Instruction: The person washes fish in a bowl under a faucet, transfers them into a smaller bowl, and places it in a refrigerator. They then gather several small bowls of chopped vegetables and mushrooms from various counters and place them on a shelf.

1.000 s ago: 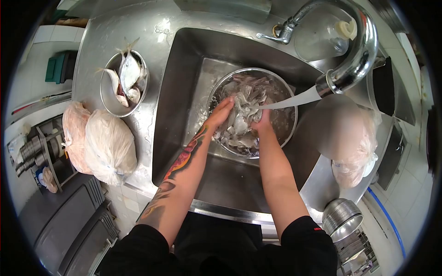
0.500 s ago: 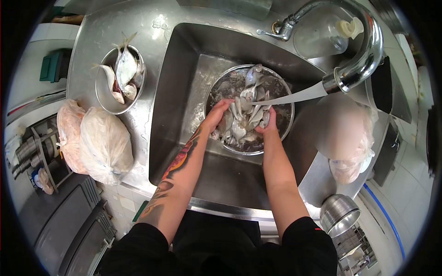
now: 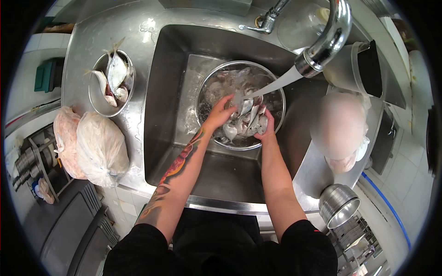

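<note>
Several small silvery fish (image 3: pixel 247 115) lie heaped in a round metal bowl (image 3: pixel 199 102) of water, which sits in the steel sink (image 3: pixel 230 179). Water streams from the faucet (image 3: pixel 317 62) onto the heap. My left hand (image 3: pixel 222 112) is at the left side of the fish, thumb and fingers apart, with nothing gripped between them. On the opposite side, my right hand (image 3: pixel 267 125) cups around some of the fish, its fingers partly hidden beneath them.
Left of the sink, a metal container (image 3: pixel 95 99) holds larger fish. Beside it are two tied plastic bags, one whitish (image 3: pixel 102 147) and one pinkish (image 3: pixel 66 138). A blurred bag (image 3: pixel 340 129) lies to the right, near stacked metal bowls (image 3: pixel 340 205).
My left hand has opened away from the fish, while my right hand still cups them. The fish have shifted in the bowl. The whole view has moved slightly.
</note>
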`<state>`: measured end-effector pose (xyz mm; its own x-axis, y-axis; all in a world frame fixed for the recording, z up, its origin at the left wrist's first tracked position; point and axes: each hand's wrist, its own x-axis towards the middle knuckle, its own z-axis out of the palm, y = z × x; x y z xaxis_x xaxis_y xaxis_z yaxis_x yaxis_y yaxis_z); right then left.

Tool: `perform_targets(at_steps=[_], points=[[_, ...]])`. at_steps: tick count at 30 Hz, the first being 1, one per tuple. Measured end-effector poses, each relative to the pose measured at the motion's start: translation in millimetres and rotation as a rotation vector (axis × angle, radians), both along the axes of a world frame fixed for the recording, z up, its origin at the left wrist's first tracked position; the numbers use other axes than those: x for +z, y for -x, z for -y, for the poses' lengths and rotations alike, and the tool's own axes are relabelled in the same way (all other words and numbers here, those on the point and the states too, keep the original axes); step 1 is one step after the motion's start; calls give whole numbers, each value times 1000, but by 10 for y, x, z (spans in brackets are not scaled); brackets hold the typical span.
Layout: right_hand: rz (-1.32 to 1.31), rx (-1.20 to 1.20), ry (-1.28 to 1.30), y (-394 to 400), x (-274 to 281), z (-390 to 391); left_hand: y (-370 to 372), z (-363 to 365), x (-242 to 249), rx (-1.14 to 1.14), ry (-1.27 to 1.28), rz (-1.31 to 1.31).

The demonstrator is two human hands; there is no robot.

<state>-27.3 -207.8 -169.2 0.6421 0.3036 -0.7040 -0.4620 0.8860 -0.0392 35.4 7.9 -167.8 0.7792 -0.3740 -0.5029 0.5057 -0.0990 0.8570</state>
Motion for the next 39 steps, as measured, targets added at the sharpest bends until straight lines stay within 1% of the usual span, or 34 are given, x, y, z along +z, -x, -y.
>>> perform_targets(at_steps=[2,3,5,7,8,9,10,11,12,13,14,15,18,19,21,22,23,25,26,27,29,31,32,34,35,37,38,39], points=[[-1,1,1,25,4,-8,-75,64,-107,-34,-182,71],[-2,6,1,36,21,-17,-112,86,-78,-37,-178,69],[-14,-8,13,68,66,-17,-167,96,-13,-194,-150,-21],[-5,2,-8,73,140,-27,-188,63,29,-228,-137,-50],[-6,-3,-8,84,155,-33,-231,21,15,-255,-36,-121],[52,20,-21,97,171,-33,-250,-17,11,-283,67,-192],[111,44,-32,108,184,-28,-243,-47,14,-289,68,-192],[111,38,-29,120,197,-32,-232,-78,19,-165,98,-257],[84,41,47,142,201,-40,-218,-115,27,-40,126,-321],[57,43,122,161,204,-41,-213,-163,35,-45,126,-322],[-15,-7,174,201,93,-37,-213,-215,44,-42,148,-373],[-15,-9,174,252,11,-31,-207,-252,54,-37,170,-423],[-125,3,296,334,-80,20,-166,-320,144,-13,217,-419],[-124,2,295,334,-81,5,-150,-344,174,0,241,-417],[-70,-18,494,303,-20,-72,-115,-386,202,17,225,-421],[-58,21,550,270,142,-96,-97,-402,202,34,211,-425],[-56,19,550,271,145,-98,-77,-411,201,34,210,-423],[32,171,776,238,206,-116,-52,-422,234,55,162,-398],[35,170,776,242,252,-110,-42,-437,251,55,162,-395],[-18,305,880,189,490,-141,-36,-450,293,38,150,-383],[-69,440,983,177,600,-146,-22,-477,346,20,138,-369],[7,489,1065,240,477,-91,-7,-523,395,-9,152,-382],[10,488,1064,272,433,-80,8,-538,434,-8,151,-379],[103,400,1144,327,376,-71,35,-549,568,34,213,-395],[106,399,1143,366,268,-38,48,-566,603,35,211,-392],[239,530,1530,395,157,-16,78,-603,647,21,235,-378],[241,529,1530,441,119,18,97,-617,668,22,234,-376],[167,524,1468,390,422,-23,117,-627,696,27,260,-363]])
